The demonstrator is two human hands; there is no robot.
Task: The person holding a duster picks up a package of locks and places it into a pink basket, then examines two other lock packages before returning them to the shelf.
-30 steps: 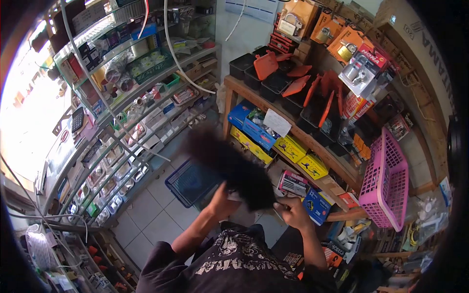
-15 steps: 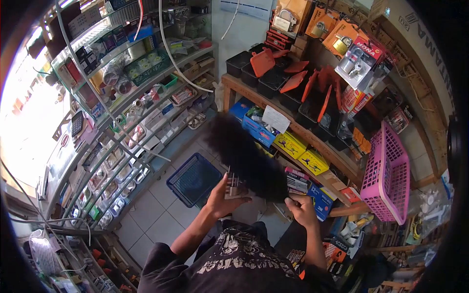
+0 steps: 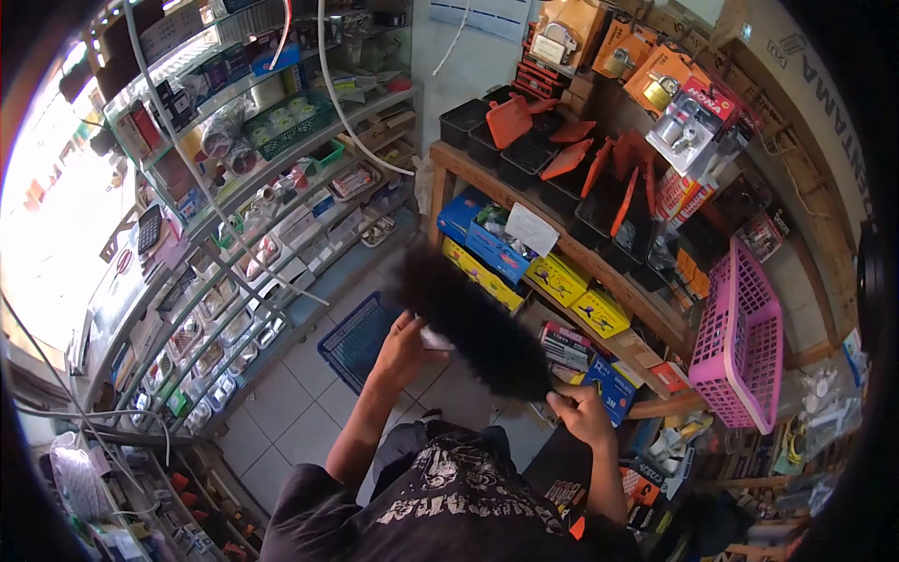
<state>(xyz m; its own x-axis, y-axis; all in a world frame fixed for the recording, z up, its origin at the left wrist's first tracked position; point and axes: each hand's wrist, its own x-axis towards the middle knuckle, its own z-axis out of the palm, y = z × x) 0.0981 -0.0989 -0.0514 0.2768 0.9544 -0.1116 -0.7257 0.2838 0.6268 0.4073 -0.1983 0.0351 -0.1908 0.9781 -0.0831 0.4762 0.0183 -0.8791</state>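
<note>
Black duster (image 3: pixel 473 323) before shelf boxes (image 3: pixel 562 281)

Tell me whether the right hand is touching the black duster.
Touching. The head view shows the right hand closed around the duster's lower end, its fingers wrapped where the black bristles stop, with no gap visible between them.

Black feather duster (image 3: pixel 473 323) motion-blurred at centre frame, edges soft; it hides most of the small pale item in the left hand (image 3: pixel 405 345). Duster's handle buried in the right hand (image 3: pixel 582 415) (grip end unseen). Shelf labels, upper left, too small to read.
</note>
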